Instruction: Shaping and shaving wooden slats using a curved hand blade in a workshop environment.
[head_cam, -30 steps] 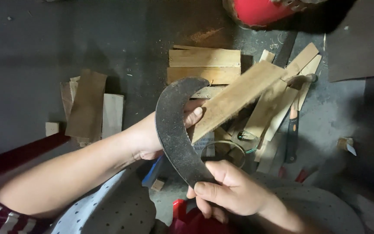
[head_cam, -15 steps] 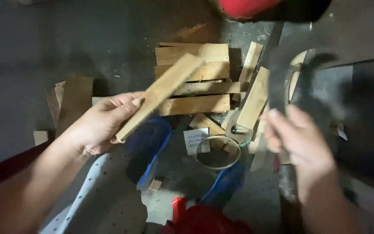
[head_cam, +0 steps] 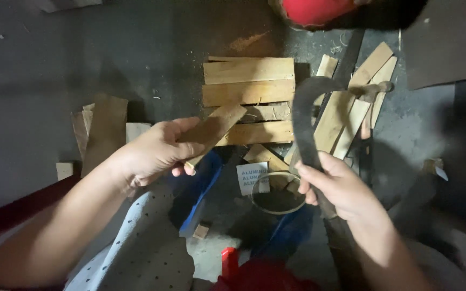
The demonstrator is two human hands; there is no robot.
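Grey concrete floor (head_cam: pixel 82 48), dim; wood slats (head_cam: pixel 248 86) piled, sawdust scattered.

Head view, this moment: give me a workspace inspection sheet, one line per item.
Surface: dark grey floor, sawdust specks.
Job's things: wooden strip in left hand; dark curved blade in right hand.
Clutter: stacked wooden slats; loose slats to the right; wood pieces to the left; small ring; white label; blue object, kind unclear.
Grips: both hands closed on their things.
Cables: nothing seen.
Surroundings: red object at top edge; spotted cloth below.
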